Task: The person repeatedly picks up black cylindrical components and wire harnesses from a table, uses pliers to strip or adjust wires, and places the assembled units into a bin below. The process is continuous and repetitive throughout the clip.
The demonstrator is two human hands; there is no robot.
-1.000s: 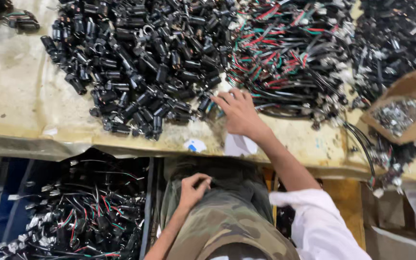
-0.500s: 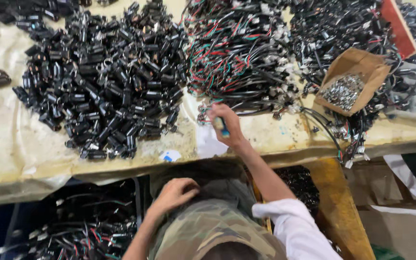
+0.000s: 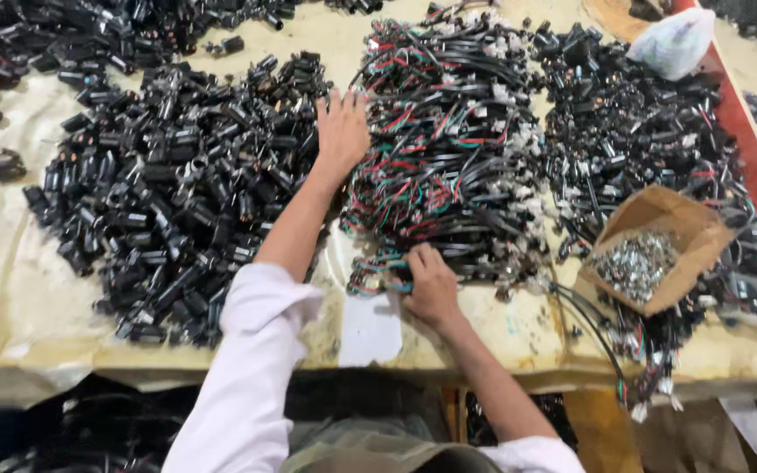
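Reaching out now: left hand [image 3: 341,131] is spread flat, fingers wide, holding nothing, planted at the seam between the pile of black connectors [image 3: 168,188] and the heap of red-green-black wire bundles [image 3: 449,149], around 11 o'clock from the person. Right hand [image 3: 429,285] is curled narrow at the heap's near edge, approx 6 o'clock of it, fingertips pinched on a wire loop [image 3: 378,267] just beside a white paper slip [image 3: 370,328] on the desk [image 3: 10,289]. Risk, as I judge it: those wires look badly tangled, so a tug on one loop could drag neighbours w/ it and spill them over the desk edge; the flat left hand could also shove connectors into the wires and mix the two piles. Cardboard box of small metal parts [image 3: 654,258] sits at 3 o'clock, well apart, but trailing cables run near it and a snag might tip it. Vs. half a sec ago: left hand was down at the lap, now it's up on the desk; right hand was already at the near edge by the slip, still there; camera view has shifted.
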